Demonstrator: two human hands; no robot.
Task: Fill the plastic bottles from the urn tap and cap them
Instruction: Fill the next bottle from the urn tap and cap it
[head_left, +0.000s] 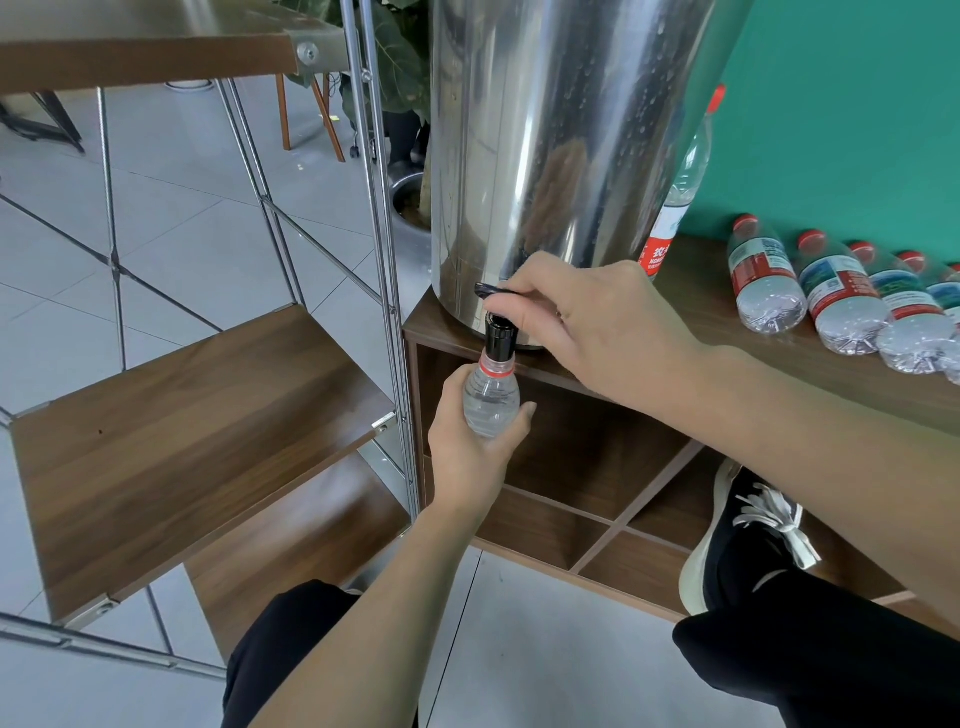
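A tall steel urn (561, 130) stands on the left end of a wooden cabinet top (779, 358). Its black tap (500, 338) points down over the cabinet's edge. My left hand (467, 447) grips a clear plastic bottle (491, 397), with its red-ringed neck right under the tap spout. The bottle has no cap and holds water up to its shoulder. My right hand (597, 327) pinches the tap's black lever (491, 291). Several capped, filled bottles (841, 301) lie side by side on the cabinet top at the right. One capped bottle (680, 192) stands behind the urn.
A metal-framed stair with wooden treads (192, 436) stands close on the left. Open cubbies (587, 467) sit under the cabinet top, and my shoe (743, 540) rests in one. A green wall is behind. A potted plant (400, 67) stands behind the stair.
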